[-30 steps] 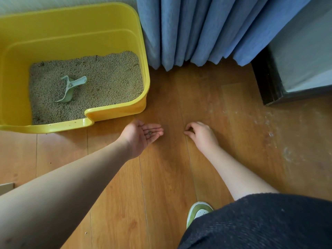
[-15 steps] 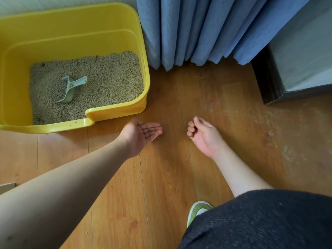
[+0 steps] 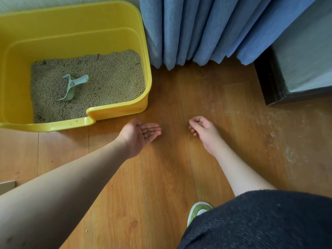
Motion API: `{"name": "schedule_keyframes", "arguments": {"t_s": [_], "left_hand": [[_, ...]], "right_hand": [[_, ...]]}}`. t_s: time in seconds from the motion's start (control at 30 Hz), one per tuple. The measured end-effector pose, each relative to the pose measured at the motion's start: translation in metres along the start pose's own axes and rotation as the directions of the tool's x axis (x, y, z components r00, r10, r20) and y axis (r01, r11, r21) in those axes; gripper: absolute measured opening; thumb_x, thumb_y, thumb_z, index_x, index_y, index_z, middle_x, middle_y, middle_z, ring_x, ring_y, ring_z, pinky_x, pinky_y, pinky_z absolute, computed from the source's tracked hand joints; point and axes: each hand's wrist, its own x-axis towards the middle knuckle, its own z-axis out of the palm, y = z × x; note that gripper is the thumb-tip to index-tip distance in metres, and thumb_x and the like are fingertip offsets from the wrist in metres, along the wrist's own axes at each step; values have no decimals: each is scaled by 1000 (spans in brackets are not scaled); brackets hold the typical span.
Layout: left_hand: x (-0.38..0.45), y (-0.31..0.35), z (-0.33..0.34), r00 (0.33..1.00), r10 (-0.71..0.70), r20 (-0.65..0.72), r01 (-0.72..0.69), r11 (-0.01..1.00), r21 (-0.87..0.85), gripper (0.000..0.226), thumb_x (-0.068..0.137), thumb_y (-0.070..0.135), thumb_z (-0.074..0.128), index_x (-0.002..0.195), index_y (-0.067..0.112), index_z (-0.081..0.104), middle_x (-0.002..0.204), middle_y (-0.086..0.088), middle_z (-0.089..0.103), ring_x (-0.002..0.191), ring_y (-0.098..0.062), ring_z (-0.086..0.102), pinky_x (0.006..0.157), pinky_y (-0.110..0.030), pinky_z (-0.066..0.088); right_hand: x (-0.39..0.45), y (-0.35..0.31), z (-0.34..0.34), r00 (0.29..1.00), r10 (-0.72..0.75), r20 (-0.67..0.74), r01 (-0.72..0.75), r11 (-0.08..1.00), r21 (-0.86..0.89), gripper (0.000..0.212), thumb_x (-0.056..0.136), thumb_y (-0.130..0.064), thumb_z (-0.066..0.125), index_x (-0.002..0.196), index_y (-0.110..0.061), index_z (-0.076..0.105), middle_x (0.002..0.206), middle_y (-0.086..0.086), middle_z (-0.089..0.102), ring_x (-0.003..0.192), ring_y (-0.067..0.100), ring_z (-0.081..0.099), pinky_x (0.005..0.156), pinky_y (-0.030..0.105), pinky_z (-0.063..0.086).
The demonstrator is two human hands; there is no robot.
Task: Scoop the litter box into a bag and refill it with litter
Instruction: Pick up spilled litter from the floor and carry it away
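A yellow litter box stands on the wooden floor at upper left, holding beige litter. A pale green scoop lies in the litter. My left hand is palm up just in front of the box's right corner, fingers flat, with a few stray litter grains resting on the fingers. My right hand hovers over the floor to its right, fingers curled with the tips pinched together; whether a grain is between them is too small to tell.
Blue curtains hang behind, touching the floor. A dark-framed unit stands at the right. Dusty patches and loose grains mark the floor on the right. My green shoe and dark-clothed knee are at the bottom.
My right hand has lifted off the floor and turned, fingers curling and pinching together. My left hand stays palm up with the grains.
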Motion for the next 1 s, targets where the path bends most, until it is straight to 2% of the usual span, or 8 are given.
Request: {"name": "schedule_keyframes", "arguments": {"t_s": [0.07, 0.13, 0.5, 0.6, 0.67, 0.77, 0.87, 1.0], "left_hand": [[1, 0, -1, 1000, 2, -1, -2, 1000, 1, 51, 97, 18, 22, 101, -10, 65, 100, -26, 71, 91, -30, 71, 80, -30, 56], [1, 1, -2, 1000, 4, -4, -4, 1000, 3, 51, 97, 18, 22, 102, -10, 65, 102, -26, 71, 91, -30, 71, 78, -30, 57], [4, 2, -8, 1000, -2, -20, 2, 1000, -10, 51, 97, 19, 23, 101, -10, 65, 101, -27, 71, 91, -31, 72, 78, -31, 55], [4, 3, -6, 1000, -6, -17, 6, 1000, -5, 52, 97, 18, 22, 100, -9, 65, 100, -26, 71, 89, -30, 72, 76, -30, 55], [3, 3, -5, 1000, -8, -21, 8, 1000, -3, 52, 97, 18, 21, 101, -9, 65, 99, -26, 71, 90, -30, 71, 76, -30, 55], [2, 4, -4, 1000, -9, -21, 9, 1000, -3, 52, 97, 18, 21, 101, -9, 65, 99, -26, 71, 90, -30, 71, 77, -30, 55], [2, 4, -4, 1000, -7, -19, 7, 1000, 1, 52, 98, 19, 21, 100, -9, 65, 99, -25, 71, 88, -29, 72, 74, -29, 58], [-1, 7, -2, 1000, 5, -19, -5, 1000, 7, 52, 98, 19, 22, 100, -9, 65, 99, -26, 71, 91, -30, 71, 79, -30, 56]], "right_hand": [[6, 5, 0, 988, -151, -22, 123, 872, -473, 11, 91, -30, 61, 97, -21, 61, 79, -4, 59, 71, 10, 54, 63, 24, 43], [10, 9, 3, 968, -246, 44, 213, 723, -657, 17, 88, -32, 64, 100, -22, 60, 73, -5, 53, 69, 12, 51, 59, 24, 39], [17, 15, 17, 950, -312, 4, 221, 664, -715, 16, 88, -27, 66, 90, -11, 65, 88, -3, 50, 80, 17, 52, 68, 26, 37], [15, 6, 13, 981, -181, -65, 124, 853, -507, 16, 92, -33, 60, 96, -17, 62, 88, -7, 56, 78, 9, 52, 68, 22, 39], [10, 0, 9, 999, -15, -37, 13, 998, -59, 12, 95, -27, 57, 96, -16, 61, 86, -5, 60, 77, 10, 53, 74, 23, 44], [6, -5, 4, 992, 85, 95, -118, 890, 441, 7, 94, -7, 54, 95, -10, 61, 85, 2, 62, 79, 11, 56, 78, 25, 48], [4, -10, 5, 983, 92, 162, -162, 850, 501, 17, 95, 3, 47, 100, -7, 61, 85, 4, 64, 76, 10, 59, 71, 22, 47], [11, -17, 13, 987, 135, 82, -158, 853, 497, 24, 96, -4, 38, 90, -6, 62, 73, 2, 53, 66, 11, 44, 57, 23, 32]]}}
